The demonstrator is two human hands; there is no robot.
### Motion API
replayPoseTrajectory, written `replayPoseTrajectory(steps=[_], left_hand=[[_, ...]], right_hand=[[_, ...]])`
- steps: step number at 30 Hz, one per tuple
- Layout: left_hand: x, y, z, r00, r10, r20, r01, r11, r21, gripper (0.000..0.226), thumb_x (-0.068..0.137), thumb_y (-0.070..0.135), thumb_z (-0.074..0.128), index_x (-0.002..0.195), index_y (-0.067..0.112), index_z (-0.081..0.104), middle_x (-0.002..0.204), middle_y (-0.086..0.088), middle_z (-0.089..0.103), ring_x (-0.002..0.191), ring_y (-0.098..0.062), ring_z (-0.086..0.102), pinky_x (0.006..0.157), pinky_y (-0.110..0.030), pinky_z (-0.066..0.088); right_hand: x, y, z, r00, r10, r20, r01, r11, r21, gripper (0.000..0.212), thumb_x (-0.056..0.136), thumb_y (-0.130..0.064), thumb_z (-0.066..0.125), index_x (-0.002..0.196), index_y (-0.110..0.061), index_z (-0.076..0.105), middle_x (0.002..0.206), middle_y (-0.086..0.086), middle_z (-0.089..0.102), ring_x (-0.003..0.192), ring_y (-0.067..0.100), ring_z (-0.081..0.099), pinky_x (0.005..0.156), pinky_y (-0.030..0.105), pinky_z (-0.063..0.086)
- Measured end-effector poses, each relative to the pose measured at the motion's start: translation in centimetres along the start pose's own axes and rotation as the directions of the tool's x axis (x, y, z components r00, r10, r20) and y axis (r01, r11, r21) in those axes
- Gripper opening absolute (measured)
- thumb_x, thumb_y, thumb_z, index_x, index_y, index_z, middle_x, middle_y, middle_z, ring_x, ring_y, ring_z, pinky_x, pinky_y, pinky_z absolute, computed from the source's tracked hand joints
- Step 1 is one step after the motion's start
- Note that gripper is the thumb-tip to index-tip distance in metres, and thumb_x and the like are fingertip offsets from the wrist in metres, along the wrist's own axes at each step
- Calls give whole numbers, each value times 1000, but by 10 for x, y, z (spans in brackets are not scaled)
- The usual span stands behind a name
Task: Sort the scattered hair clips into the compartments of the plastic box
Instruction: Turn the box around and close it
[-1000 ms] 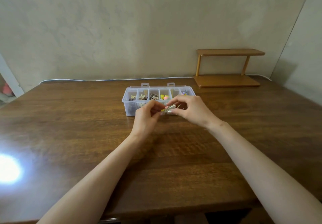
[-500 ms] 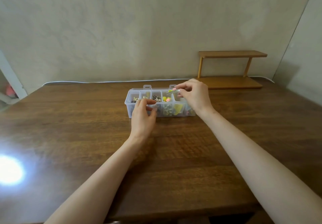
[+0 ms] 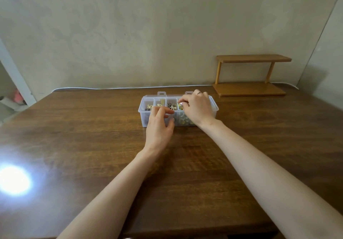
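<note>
Dark brown wooden table (image 3: pixel 74 146), a bright glare patch on its near left, bears the clear rectangular plastic box (image 3: pixel 213 107), the landmark for all positions here. A light brown two-tier wooden shelf (image 3: pixel 248 89) stands behind and to the right of the box, against the wall. The box lies with its lid off, divided crosswise into a row of compartments. The right hand (image 3: pixel 199 109) arches over the right-hand compartments, its fingers (image 3: pixel 185 103) curled downward with thumb and forefinger close together above a middle compartment; whether they pinch anything cannot be told. The left hand (image 3: pixel 159 127) lies at the front wall of the box, left of centre, fingers loosely curled and slightly apart, thumb (image 3: pixel 166 111) reaching along the front rim, holding nothing visible. Small mixed hair clips (image 3: pixel 171 106), cream, dark and yellow, lie inside the compartments. A thin ring (image 3: pixel 198 92) sits on one right finger, above the rear wall of the box.
</note>
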State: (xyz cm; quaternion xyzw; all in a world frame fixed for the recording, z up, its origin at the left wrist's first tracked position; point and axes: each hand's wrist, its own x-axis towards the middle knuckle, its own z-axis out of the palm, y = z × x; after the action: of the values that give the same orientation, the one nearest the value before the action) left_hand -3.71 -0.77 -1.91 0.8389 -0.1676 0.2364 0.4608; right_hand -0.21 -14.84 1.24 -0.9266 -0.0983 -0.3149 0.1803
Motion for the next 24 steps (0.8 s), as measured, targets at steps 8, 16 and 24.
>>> replayPoseTrajectory(steps=[8, 16, 24], left_hand=[[5, -2, -5, 998, 42, -52, -41, 999, 11, 19, 89, 10, 57, 107, 14, 58, 112, 1, 53, 104, -12, 54, 86, -34, 52], [53, -25, -33, 975, -169, -143, 196, 960, 201, 29, 92, 19, 49, 119, 12, 56, 127, -6, 51, 123, -23, 39, 100, -33, 34], [86, -43, -38, 747, -629, 215, 664, 694, -278, 35, 100, 27, 38, 113, 2, 58, 95, -6, 57, 86, -19, 55, 75, -29, 44]], right_hand=[[-7, 18, -9, 998, -40, -49, 43, 998, 54, 18, 93, -20, 51, 105, -22, 64, 99, -3, 71, 103, 20, 55, 86, 35, 32], [-2, 62, -24, 901, 423, -100, -371, 869, 328, 20, 91, -12, 54, 103, -13, 69, 105, 3, 69, 105, 21, 57, 79, 21, 38], [10, 76, -16, 636, 609, 473, -701, 202, 684, 24, 99, -25, 45, 117, -16, 57, 105, 4, 64, 94, 17, 61, 79, 33, 51]])
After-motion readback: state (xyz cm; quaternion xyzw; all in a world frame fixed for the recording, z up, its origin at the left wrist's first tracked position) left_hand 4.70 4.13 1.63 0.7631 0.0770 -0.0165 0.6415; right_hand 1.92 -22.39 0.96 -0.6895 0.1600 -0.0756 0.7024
